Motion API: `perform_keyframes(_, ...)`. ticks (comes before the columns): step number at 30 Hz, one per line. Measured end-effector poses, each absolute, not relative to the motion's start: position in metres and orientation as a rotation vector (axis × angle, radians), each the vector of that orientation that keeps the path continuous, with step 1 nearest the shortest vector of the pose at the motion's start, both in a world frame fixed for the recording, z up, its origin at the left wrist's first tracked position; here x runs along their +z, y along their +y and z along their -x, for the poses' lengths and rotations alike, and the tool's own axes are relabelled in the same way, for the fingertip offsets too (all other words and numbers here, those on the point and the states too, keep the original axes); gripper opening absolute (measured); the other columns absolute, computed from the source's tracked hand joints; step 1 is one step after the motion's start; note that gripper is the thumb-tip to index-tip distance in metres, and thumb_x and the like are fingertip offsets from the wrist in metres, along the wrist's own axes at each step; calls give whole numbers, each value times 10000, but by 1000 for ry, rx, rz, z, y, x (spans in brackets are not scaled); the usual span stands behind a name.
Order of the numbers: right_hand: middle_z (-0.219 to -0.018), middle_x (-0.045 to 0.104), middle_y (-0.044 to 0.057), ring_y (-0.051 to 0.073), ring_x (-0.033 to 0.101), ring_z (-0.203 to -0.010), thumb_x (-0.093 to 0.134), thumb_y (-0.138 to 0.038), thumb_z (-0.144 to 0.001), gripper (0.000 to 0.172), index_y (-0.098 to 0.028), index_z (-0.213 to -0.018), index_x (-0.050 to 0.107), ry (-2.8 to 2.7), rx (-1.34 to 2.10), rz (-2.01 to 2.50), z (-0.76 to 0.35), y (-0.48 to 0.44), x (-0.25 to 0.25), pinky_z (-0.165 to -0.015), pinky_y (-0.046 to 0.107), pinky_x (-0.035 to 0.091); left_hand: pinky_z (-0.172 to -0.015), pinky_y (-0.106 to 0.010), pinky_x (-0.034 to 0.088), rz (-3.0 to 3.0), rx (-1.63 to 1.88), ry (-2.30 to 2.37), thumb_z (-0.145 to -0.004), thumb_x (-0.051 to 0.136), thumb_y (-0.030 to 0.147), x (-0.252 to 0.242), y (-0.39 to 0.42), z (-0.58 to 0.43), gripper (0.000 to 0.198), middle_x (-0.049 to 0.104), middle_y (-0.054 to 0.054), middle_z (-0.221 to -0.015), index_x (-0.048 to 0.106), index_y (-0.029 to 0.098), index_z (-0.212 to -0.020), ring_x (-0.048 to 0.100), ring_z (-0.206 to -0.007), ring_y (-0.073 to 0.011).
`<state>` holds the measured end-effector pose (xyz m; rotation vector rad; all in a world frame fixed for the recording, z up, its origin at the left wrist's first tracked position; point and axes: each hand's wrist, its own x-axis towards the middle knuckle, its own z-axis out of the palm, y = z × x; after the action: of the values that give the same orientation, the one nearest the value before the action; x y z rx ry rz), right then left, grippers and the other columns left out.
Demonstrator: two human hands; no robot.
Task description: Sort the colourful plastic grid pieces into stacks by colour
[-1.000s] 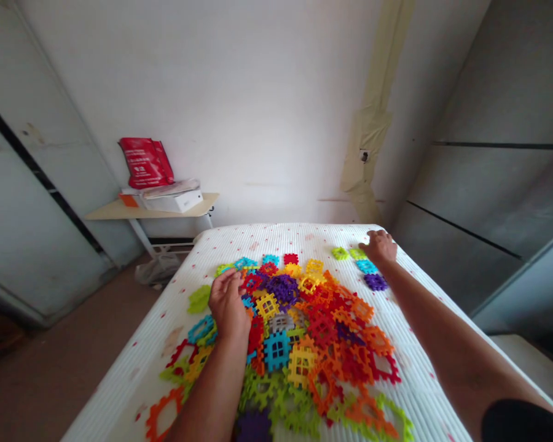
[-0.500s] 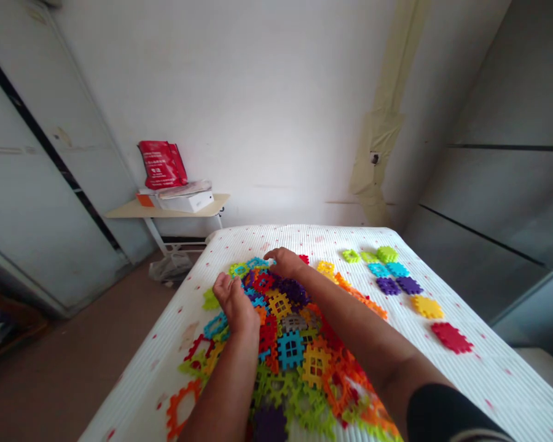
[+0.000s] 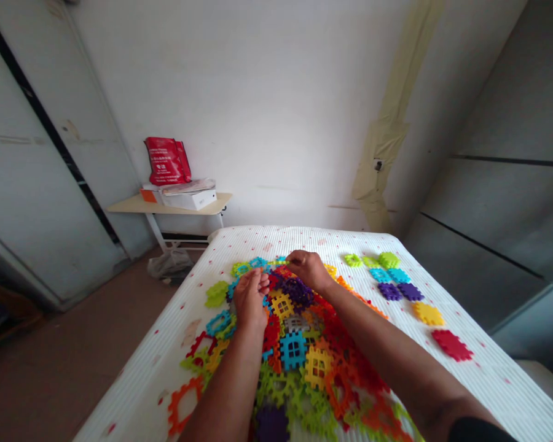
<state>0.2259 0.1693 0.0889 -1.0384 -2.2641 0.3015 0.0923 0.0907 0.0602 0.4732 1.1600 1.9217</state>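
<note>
My right hand is over the far part of a heap of colourful toothed building tiles. Its fingers are pinched on a lime-green tile, seen nearly edge-on. My left hand is above the heap's left side, its fingers loosely curled and nothing visible in them. Just right of it in the heap lie a dark purple tile and a yellow window tile. Closer to me are a blue window tile and another yellow window tile.
Sorted tiles lie on the right of the white dotted bed cover: green tiles, blue, purple, a yellow tile and a red tile. A side table with a red bag stands by the wall.
My right hand has moved right, and a lime-green tile now shows at its fingertips. My left hand has shifted slightly right, its fingers more curled than before.
</note>
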Motion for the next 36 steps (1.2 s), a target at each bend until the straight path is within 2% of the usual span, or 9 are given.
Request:
perform_keyframes(4, -931, 667, 54, 156, 615, -893, 493, -176, -828, 167, -200, -913, 635, -2214, 285, 699, -261, 135, 95, -786, 285, 482, -521, -218, 370, -601, 1750, 1086, -568, 715, 426, 64, 88, -102, 363, 596, 13, -602, 606, 151, -778, 531, -516, -92)
perform_keyframes(11, -1099, 609, 92, 172, 577, -1028, 434, -213, -880, 213, -220, -1015, 599, -2175, 216, 681, -289, 104, 90, -846, 329, 486, -526, -237, 386, -846, 1532, 1056, -519, 749, 313, 71, 79, -113, 316, 665, -41, -748, 689, 149, -782, 559, -595, -117)
perform_keyframes(16, -1024, 620, 68, 169, 589, -947, 456, -180, -842, 204, -209, -997, 586, -2019, 308, 859, -294, 104, 85, -824, 326, 477, -554, -236, 406, -868, 1585, 1175, -522, 746, 300, 67, 82, -114, 283, 651, -21, -694, 683, 157, -758, 553, -602, -113)
perform_keyframes(19, -950, 622, 53, 159, 600, -799, 522, -285, -829, 209, -198, -1013, 571, -1998, 367, 1025, -291, 98, 83, -725, 299, 483, -554, -237, 405, -834, 1628, 1232, -527, 739, 299, 65, 83, -114, 280, 648, -15, -679, 678, 154, -759, 547, -586, -110)
perform_keyframes(21, -930, 623, 50, 163, 593, -761, 582, -384, -794, 334, -195, -1068, 549, -2031, 404, 1112, -286, 92, 82, -688, 292, 478, -561, -241, 408, -805, 1640, 1236, -525, 737, 295, 64, 84, -114, 280, 649, -12, -678, 675, 156, -759, 554, -591, -114)
perform_keyframes(24, -945, 615, 66, 189, 584, -801, 625, -437, -755, 466, -182, -1130, 516, -2090, 389, 1171, -277, 83, 81, -709, 310, 476, -582, -247, 419, -792, 1634, 1206, -526, 738, 287, 63, 83, -115, 294, 652, -12, -696, 668, 158, -780, 570, -615, -123)
perform_keyframes(30, -1116, 542, 130, 237, 524, -1031, 620, -395, -776, 532, -159, -1227, 468, -2098, 255, 1071, -269, 82, 77, -891, 376, 446, -594, -245, 425, -888, 1488, 1091, -571, 725, 291, 67, 78, -117, 496, 583, 33, -592, 627, 157, -1038, 559, -591, -120)
perform_keyframes(36, -1129, 556, 129, 248, 498, -1056, 598, -329, -797, 493, -172, -1246, 471, -2112, 174, 1037, -271, 87, 74, -906, 405, 436, -533, -221, 395, -982, 1439, 1222, -592, 704, 336, 72, 75, -119, 408, 621, 6, -654, 647, 157, -954, 556, -585, -117)
